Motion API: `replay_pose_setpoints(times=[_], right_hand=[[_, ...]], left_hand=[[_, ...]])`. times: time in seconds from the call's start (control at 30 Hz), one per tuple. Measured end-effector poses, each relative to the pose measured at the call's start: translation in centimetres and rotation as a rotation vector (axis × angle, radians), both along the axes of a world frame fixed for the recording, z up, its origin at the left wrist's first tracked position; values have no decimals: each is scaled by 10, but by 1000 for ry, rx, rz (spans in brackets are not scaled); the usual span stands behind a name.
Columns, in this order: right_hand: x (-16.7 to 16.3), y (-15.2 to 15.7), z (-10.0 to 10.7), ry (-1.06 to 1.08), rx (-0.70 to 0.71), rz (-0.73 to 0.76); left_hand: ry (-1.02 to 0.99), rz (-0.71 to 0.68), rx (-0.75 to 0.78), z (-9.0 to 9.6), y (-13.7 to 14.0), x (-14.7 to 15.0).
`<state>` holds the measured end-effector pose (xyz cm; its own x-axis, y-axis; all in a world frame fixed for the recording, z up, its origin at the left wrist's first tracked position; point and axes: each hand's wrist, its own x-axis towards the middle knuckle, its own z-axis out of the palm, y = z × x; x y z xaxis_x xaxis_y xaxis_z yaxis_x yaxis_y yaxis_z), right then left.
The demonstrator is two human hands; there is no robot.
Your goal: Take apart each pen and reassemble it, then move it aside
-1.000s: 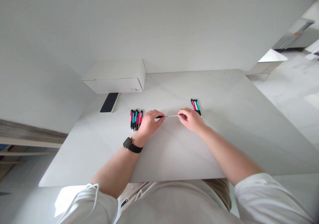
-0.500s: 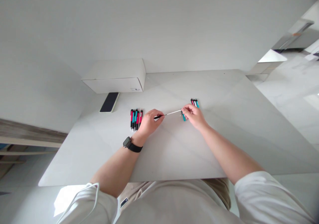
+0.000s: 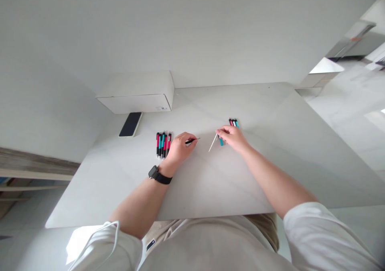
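My left hand [image 3: 181,147] is closed on a black pen part [image 3: 190,141], whose thin end sticks out to the right past the fingertips. Between the fingertips of my right hand [image 3: 232,137] is a thin white pen refill [image 3: 213,143], slanting down to the left and apart from the pen part. Just below the right fingers a teal pen piece [image 3: 221,141] lies on the table, partly hidden by the hand. Left of my left hand, several red, teal and black pens [image 3: 162,144] lie side by side. Beyond my right hand a smaller group of pens [image 3: 234,122] is partly covered.
A white box [image 3: 135,102] stands against the wall at the back left of the pale table [image 3: 210,186]. In front of it lies a phone [image 3: 130,124]. A dark watch [image 3: 153,172] is on my left wrist.
The white refill has come away from the pen part in my left hand. Its free end has swung down, and my right hand has shifted slightly left. The left hand still grips the pen part.
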<state>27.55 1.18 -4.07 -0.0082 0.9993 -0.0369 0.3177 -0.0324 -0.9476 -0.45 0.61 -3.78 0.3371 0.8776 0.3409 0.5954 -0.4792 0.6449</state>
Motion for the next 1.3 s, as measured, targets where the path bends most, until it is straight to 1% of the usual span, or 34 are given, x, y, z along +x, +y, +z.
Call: replay_pose_setpoints(times=[0.17,0.33,0.43,0.5,0.63,0.73,0.83,0.9,0.97,1.0,1.07,1.17,1.3], right_hand=[[-7,8,15,-344,44,62],[-22,31,24,-695,55,128],[-31,49,21,-852,6,153],[-35,59,16,-900,-5,157],[-40,72,5,-963,19,140],[-39,72,5,-971,37,134],[-35,63,13,-925,95,113],[-31,51,22,-835,186,104],[-27,36,31,-692,300,135],[-26,27,34,-616,336,166],[-26,10,38,-489,358,228],[-30,-11,35,-383,358,289],[-40,-24,25,-357,377,252]], left_hand=[[9,-1,-1,-1,0,0],[2,1,3,-1,1,0],[0,1,9,-1,0,0],[-6,-3,11,-1,0,0],[-13,-2,10,0,-1,1],[-13,-5,9,1,-1,1],[-20,-12,9,1,-1,1],[-26,-19,11,2,-1,2],[-30,-26,13,4,-3,3],[-32,-28,15,5,-3,4],[-41,-34,20,7,-5,6],[-63,-52,36,11,-8,8],[-70,-79,56,14,-10,8]])
